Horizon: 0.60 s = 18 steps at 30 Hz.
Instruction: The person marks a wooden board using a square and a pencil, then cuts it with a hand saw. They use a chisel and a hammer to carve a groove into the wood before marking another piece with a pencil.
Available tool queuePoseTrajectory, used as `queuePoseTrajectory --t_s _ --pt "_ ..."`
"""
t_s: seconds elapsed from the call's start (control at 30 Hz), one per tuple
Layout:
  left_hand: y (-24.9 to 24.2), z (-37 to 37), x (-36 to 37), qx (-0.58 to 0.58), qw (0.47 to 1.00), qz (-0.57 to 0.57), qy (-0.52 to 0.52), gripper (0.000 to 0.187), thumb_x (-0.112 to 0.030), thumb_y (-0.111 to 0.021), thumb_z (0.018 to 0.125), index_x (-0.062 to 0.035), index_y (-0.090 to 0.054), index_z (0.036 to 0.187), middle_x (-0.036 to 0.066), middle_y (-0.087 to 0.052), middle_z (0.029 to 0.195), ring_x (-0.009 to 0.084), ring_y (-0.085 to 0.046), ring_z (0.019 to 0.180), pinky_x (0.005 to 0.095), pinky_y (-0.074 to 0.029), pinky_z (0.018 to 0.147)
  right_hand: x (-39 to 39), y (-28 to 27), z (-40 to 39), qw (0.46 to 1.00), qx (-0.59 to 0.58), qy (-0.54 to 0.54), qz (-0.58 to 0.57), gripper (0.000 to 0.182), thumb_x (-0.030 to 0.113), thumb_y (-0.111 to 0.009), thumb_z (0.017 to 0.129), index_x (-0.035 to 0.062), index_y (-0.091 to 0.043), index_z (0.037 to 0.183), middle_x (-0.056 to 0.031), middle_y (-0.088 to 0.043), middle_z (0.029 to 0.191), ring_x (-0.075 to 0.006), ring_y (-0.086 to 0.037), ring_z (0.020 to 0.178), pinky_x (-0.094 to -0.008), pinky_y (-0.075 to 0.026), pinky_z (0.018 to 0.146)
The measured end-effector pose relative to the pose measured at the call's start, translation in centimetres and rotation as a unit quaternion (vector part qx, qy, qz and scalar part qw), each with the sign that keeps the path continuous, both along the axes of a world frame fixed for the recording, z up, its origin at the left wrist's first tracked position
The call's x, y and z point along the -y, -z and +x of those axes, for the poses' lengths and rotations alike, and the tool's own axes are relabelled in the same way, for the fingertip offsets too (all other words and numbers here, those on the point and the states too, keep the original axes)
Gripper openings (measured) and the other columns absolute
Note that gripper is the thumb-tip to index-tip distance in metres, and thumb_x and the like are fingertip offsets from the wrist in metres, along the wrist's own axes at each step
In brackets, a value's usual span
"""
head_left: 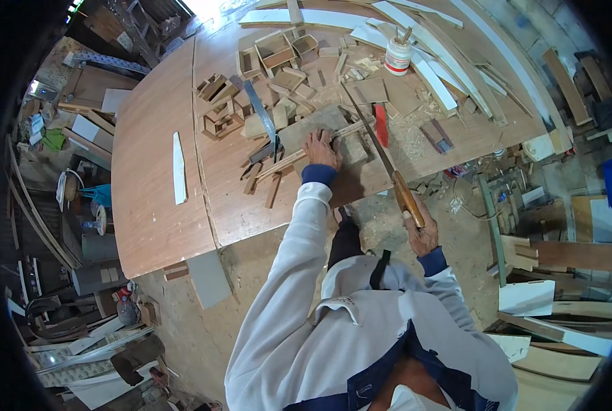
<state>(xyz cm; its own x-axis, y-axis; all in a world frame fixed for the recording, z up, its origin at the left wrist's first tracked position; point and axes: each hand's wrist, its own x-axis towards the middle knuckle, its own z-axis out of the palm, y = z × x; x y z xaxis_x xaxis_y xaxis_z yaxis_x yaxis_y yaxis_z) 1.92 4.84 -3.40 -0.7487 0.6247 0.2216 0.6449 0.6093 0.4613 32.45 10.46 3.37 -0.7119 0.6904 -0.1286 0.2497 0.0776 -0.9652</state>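
Observation:
My right hand point(423, 231) is closed round the wooden handle of a handsaw point(377, 140), whose long narrow blade slants up and away over the table. The blade crosses a thin wooden strip point(289, 162) near its right end in this view. My left hand point(323, 148) presses down on that strip, fingers curled over it, against a flat greyish board point(313, 130). Left of this hand lie a second handsaw point(260, 109) with a dark handle and a few short wood offcuts point(273, 190). A red-handled tool point(381, 125) rests just right of the blade.
On the wooden table point(152, 171) are small wooden boxes point(276, 51), a white jar point(398, 56) holding sticks, long pale strips point(422, 41) and a white sliver point(179, 168). Stacked boards point(559, 329) lean at the right. Clutter covers the floor on the left.

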Motion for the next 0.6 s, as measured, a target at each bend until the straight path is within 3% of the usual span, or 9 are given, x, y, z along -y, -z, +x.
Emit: queuePoseTrajectory --t_s 0.03,0.1,0.13,0.2,0.5,0.6 --pt "0.2 0.1 0.2 0.004 1.000 -0.002 0.002 0.044 -0.024 -0.063 0.072 -0.0107 -0.055 0.113 0.017 -0.043 0.127 0.0392 -0.038 0.115 0.0544 -0.032 0.095 -0.1 0.2 0.1 1.000 0.004 0.002 -0.002 0.050 0.012 -0.057 0.087 0.0037 -0.042 0.134 -0.0180 -0.058 0.119 -0.0216 -0.059 0.101 -0.0309 -0.047 0.086" --pt "0.5 0.0 0.3 -0.017 1.000 0.003 0.016 0.042 -0.024 -0.064 0.071 -0.0118 -0.056 0.110 0.016 -0.044 0.124 0.0383 -0.039 0.114 0.0539 -0.033 0.092 -0.5 0.6 -0.1 0.983 -0.034 -0.031 0.175 0.052 0.010 -0.059 0.086 0.0045 -0.042 0.134 -0.0188 -0.057 0.120 -0.0244 -0.060 0.102 -0.0312 -0.047 0.086" --pt "0.9 0.0 0.3 -0.012 1.000 0.000 0.021 0.042 -0.024 -0.064 0.071 -0.0118 -0.056 0.110 0.016 -0.044 0.124 0.0383 -0.039 0.114 0.0539 -0.033 0.092 -0.6 0.5 -0.1 0.984 -0.029 -0.026 0.173 0.052 0.010 -0.059 0.086 0.0045 -0.042 0.134 -0.0188 -0.057 0.120 -0.0244 -0.060 0.102 -0.0312 -0.047 0.086" --pt "1.3 -0.4 -0.1 -0.044 0.998 -0.040 -0.004 0.066 -0.029 -0.078 0.056 -0.0150 -0.052 0.115 0.011 -0.044 0.121 0.0333 -0.039 0.115 0.0491 -0.032 0.093 -0.6 0.5 -0.8 0.977 -0.061 -0.021 0.205 0.055 0.008 -0.061 0.082 0.0050 -0.042 0.134 -0.0195 -0.057 0.120 -0.0259 -0.061 0.101 -0.0321 -0.048 0.085" --pt "1.7 -0.2 -0.5 -0.072 0.997 -0.031 0.009 0.060 -0.020 -0.071 0.056 -0.0142 -0.051 0.112 0.012 -0.042 0.120 0.0353 -0.039 0.113 0.0511 -0.034 0.091 0.6 -0.2 -1.2 0.990 -0.039 0.050 0.123 0.048 0.000 -0.062 0.076 -0.0013 -0.052 0.124 -0.0200 -0.063 0.108 -0.0243 -0.067 0.089 -0.0297 -0.051 0.077" --pt "1.5 -0.4 -1.1 -0.026 0.998 -0.062 0.010 0.063 -0.018 -0.070 0.055 -0.0145 -0.051 0.115 0.012 -0.042 0.120 0.0354 -0.039 0.112 0.0514 -0.032 0.093 0.9 0.0 -1.0 0.984 -0.068 0.052 0.158 0.047 0.000 -0.062 0.077 -0.0033 -0.052 0.123 -0.0203 -0.064 0.107 -0.0236 -0.067 0.090 -0.0290 -0.051 0.076"
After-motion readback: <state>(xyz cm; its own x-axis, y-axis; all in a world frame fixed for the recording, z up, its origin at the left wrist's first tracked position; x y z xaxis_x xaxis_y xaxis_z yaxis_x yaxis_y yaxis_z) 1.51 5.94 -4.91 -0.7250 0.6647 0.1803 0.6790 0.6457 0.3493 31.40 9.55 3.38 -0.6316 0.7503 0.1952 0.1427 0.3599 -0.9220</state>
